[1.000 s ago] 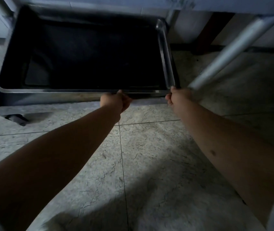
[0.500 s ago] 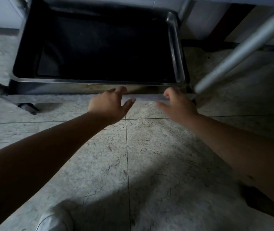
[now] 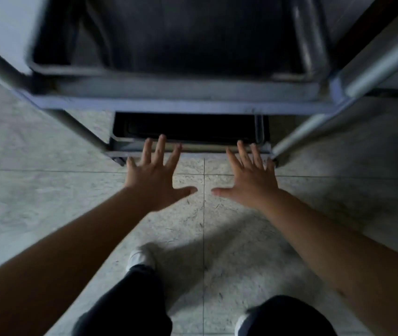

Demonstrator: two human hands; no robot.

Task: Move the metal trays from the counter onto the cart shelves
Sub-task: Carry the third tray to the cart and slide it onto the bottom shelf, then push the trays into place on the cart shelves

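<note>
A dark metal tray (image 3: 188,128) lies on the cart's bottom shelf (image 3: 193,148), only its front strip showing under the shelf above. Another dark tray (image 3: 193,40), blurred, sits on the upper shelf (image 3: 181,98). My left hand (image 3: 155,178) hovers over the floor just in front of the bottom shelf, fingers spread, holding nothing. My right hand (image 3: 251,177) is spread the same way beside it, fingertips near the bottom tray's front rim. Neither hand grips a tray.
Slanted metal cart posts (image 3: 353,88) rise on the right and a second post (image 3: 54,105) on the left. The pale tiled floor (image 3: 47,202) lies below. My own legs and a white shoe (image 3: 141,258) are at the bottom.
Both hands have let go of the bottom tray's front rim, opened wide and drawn back. The view has risen, so the upper shelf and its tray now fill the top.
</note>
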